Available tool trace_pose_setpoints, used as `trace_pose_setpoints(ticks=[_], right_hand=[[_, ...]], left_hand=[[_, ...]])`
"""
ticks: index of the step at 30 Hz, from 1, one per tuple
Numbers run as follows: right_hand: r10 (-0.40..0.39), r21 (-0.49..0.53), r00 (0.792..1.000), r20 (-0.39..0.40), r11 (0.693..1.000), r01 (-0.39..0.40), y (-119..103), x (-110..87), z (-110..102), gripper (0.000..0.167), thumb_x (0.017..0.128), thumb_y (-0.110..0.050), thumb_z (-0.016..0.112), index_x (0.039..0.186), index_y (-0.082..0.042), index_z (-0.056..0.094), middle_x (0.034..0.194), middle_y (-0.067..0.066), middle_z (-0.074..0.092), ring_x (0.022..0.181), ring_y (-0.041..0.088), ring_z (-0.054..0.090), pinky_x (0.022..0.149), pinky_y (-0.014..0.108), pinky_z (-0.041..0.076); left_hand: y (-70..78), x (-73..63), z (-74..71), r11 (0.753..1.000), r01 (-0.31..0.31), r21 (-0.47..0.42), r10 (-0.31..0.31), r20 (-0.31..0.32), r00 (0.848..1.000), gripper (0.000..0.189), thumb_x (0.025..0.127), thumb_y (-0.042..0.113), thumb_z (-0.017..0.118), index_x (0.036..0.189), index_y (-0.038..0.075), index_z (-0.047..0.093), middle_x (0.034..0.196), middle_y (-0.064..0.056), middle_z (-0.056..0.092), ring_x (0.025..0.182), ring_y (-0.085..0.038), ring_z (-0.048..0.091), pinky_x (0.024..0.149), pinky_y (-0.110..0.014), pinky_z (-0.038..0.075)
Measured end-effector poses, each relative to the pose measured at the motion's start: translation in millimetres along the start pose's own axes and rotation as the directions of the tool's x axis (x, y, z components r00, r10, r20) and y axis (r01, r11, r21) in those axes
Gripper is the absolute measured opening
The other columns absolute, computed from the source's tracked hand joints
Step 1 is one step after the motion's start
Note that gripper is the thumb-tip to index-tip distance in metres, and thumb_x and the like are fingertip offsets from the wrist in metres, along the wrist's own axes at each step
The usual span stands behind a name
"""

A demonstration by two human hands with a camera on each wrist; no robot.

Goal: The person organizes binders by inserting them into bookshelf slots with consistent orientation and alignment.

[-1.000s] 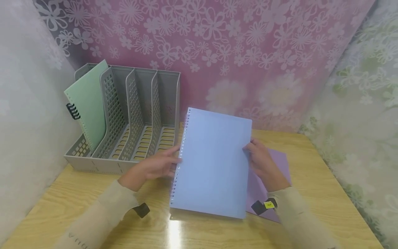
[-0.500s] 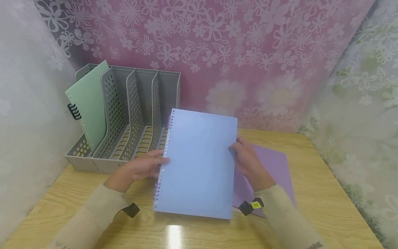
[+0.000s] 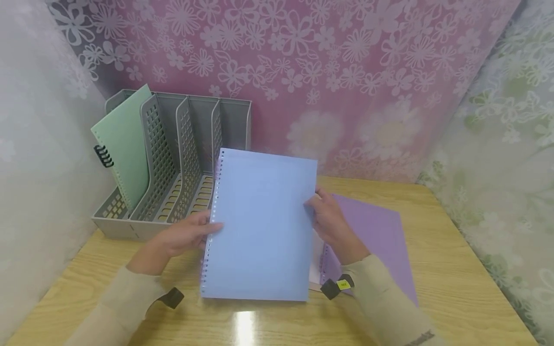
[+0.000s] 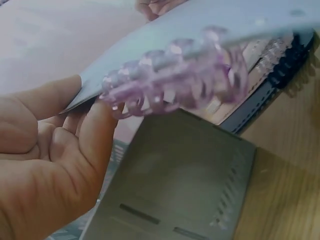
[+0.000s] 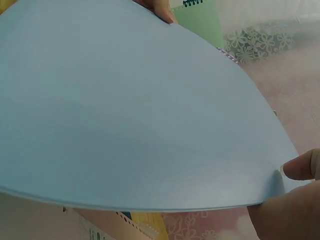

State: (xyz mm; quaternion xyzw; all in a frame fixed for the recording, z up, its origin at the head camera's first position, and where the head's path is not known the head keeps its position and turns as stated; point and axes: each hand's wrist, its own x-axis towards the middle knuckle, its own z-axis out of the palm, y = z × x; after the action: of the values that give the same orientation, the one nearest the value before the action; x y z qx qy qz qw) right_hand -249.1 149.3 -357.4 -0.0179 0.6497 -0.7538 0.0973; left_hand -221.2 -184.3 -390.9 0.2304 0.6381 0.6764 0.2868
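Both hands hold up a light blue loose-leaf notebook (image 3: 259, 226), its cover facing me, tilted over the table. My left hand (image 3: 183, 235) pinches its punched left edge, thumb on the front and fingers behind. Clear purple binding rings (image 4: 175, 80) along that edge show close up in the left wrist view. My right hand (image 3: 331, 221) grips the right edge, thumb on the cover; the right wrist view shows the cover (image 5: 135, 115) bowing. Beneath and to the right, a purple notebook (image 3: 372, 235) lies on the table, partly hidden by the right hand and forearm.
At the back left stands a grey file holder (image 3: 119, 229) with upright dividers. A green notebook (image 3: 125, 144) with black rings leans in its leftmost slot. In the left wrist view, black binding rings (image 4: 287, 67) show below the blue notebook. A patterned pink curtain (image 3: 281, 72) hangs behind the table.
Both hands have carried the blue notebook leftward, so it now overlaps the right part of the file holder. More of the purple notebook shows, and a pale edge beside it has come into view.
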Motion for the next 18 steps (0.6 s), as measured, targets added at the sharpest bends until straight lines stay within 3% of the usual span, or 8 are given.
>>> trace_pose_setpoints(ticks=[4,9,14,18], right_hand=[[-0.02,0.004,0.999,0.038,1.0,0.02,1,1.5,4,0.059,0.091,0.002,0.042,0.148,-0.001,0.029,0.15,0.016,0.033,0.133,0.032,0.038,0.112,0.048,0.032],[-0.011,0.019,0.998,0.068,1.0,0.01,3,2.4,7,0.05,0.1,-0.01,0.043,0.147,0.002,0.031,0.146,0.02,0.04,0.132,0.034,0.044,0.11,0.046,0.036],[-0.001,0.029,0.998,0.058,1.0,-0.001,9,0.9,11,0.047,0.106,-0.028,0.039,0.143,0.001,0.039,0.141,0.023,0.048,0.128,0.034,0.051,0.105,0.04,0.044],[-0.012,-0.037,0.999,0.05,0.999,0.014,19,3.5,14,0.044,0.104,-0.022,0.045,0.142,0.0,0.041,0.139,0.021,0.051,0.126,0.032,0.053,0.103,0.036,0.046]], left_hand=[[5.2,-7.3,-3.7,0.999,-0.017,0.033,0.017,-0.009,1.0,0.049,0.104,0.016,0.043,0.145,-0.007,0.027,0.118,-0.005,0.068,0.103,-0.027,0.067,0.085,-0.052,0.054],[17.1,-19.4,-7.6,0.996,-0.035,0.087,0.04,-0.055,0.998,0.047,0.105,0.017,0.043,0.146,-0.001,0.032,0.118,0.0,0.068,0.105,-0.023,0.067,0.087,-0.048,0.054],[41.6,-39.5,-13.1,0.974,-0.166,0.151,0.17,-0.015,0.985,0.037,0.107,0.012,0.033,0.142,0.011,0.042,0.125,0.0,0.065,0.111,-0.02,0.064,0.089,-0.04,0.055],[62.4,-56.5,-15.6,0.935,-0.253,0.248,0.28,-0.08,0.957,0.036,0.107,0.009,0.032,0.14,0.015,0.044,0.126,0.003,0.064,0.111,-0.016,0.064,0.087,-0.032,0.055]])
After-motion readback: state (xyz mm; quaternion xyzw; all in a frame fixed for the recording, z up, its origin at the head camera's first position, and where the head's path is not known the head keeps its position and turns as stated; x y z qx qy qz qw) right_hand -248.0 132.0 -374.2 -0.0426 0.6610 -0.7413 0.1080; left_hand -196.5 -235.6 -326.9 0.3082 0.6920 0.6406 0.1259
